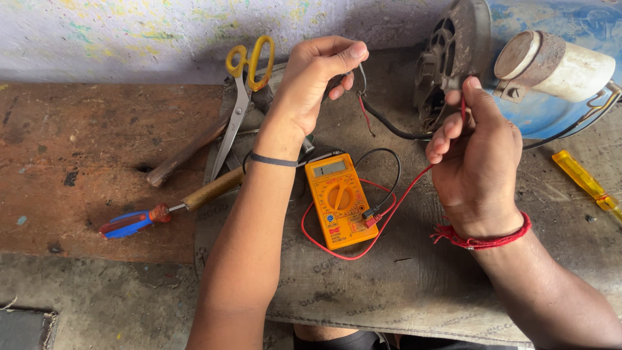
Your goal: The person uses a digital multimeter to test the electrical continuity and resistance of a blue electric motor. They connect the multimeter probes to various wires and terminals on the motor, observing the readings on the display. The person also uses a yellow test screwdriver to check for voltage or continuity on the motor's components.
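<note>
My left hand (314, 81) is raised over the workbench, fingers pinched on a black test probe and a thin wire end near the motor's black cable (389, 129). My right hand (476, 152) pinches the red test probe, whose red lead (402, 198) runs down to an orange multimeter (338, 201) lying flat between my forearms. Just beyond my right hand stands a rusty dark motor end housing (450, 55). A white cylinder (557, 65) with a rusty cap is clamped to the blue body (551, 110) behind it.
Yellow-handled scissors (243, 84) lie behind my left wrist, beside a wooden-handled tool (210, 188). A red and blue screwdriver (133, 221) rests on the rusty bench at left. At the far right lies a yellow screwdriver (586, 181). Grey sacking (402, 285) covers the work area.
</note>
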